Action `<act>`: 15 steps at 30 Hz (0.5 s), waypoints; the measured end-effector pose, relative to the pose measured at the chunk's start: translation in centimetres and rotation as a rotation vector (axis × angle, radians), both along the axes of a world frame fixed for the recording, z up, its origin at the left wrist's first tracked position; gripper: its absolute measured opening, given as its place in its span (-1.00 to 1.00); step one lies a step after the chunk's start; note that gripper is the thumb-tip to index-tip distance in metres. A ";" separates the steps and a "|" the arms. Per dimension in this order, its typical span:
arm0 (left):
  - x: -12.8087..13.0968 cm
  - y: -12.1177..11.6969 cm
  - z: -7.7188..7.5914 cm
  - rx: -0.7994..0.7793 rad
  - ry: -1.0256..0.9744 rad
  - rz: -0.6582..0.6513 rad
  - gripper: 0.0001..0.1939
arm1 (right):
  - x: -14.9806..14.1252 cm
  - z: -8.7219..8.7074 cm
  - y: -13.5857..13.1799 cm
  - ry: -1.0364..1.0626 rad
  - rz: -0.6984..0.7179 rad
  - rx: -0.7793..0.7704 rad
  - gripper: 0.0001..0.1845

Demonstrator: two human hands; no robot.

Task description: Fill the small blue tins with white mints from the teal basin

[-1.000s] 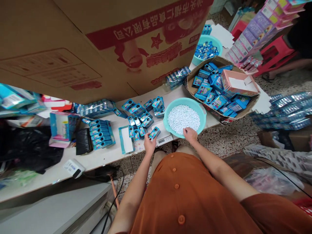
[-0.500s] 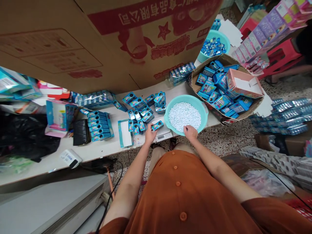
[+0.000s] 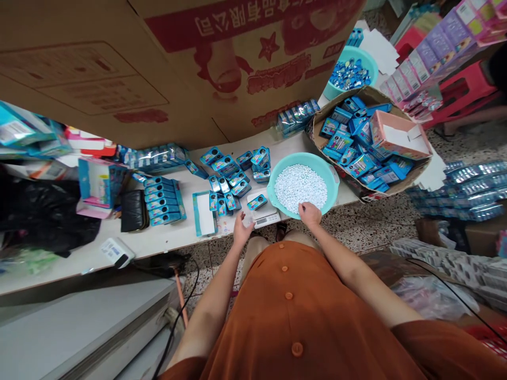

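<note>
On a small white digital scale (image 3: 268,217) lies one small blue box (image 3: 257,202) with a dark round spot on top. My left hand (image 3: 242,229) is at the scale's left edge, fingers apart, with nothing in it. A turquoise basin (image 3: 332,182) full of small white candies (image 3: 301,184) stands to the right of the scale. Over the basin's near rim is my right hand (image 3: 310,215), its fingers closed; whatever they may hold is hidden. Several more small blue boxes (image 3: 225,184) are grouped left of the scale.
A large cardboard carton (image 3: 178,74) walls off the back. On the right, an open carton (image 3: 396,184) holds blue boxes, with another turquoise basin (image 3: 374,63) behind it. Leftward are a stacked row of blue boxes (image 3: 164,200), a black wallet (image 3: 133,211) and a white device (image 3: 117,252).
My left hand has let go of the blue box on the scale and drawn back down and left, its fingers opening. My right hand stays at the basin's near rim.
</note>
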State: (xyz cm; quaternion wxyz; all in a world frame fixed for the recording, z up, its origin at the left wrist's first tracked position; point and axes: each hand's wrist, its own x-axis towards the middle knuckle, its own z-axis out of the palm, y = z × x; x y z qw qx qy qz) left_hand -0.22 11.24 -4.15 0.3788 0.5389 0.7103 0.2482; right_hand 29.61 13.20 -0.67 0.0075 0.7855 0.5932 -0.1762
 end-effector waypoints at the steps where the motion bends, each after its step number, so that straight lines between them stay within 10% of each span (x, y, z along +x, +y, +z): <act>1: -0.2 -0.9 -0.1 -0.022 0.005 0.011 -0.33 | 0.0 0.0 0.0 -0.003 -0.001 0.000 -0.53; 15: -0.8 -7.8 -0.8 -0.249 0.046 0.068 -0.68 | -0.1 0.3 0.1 -0.007 -0.006 -0.024 -0.58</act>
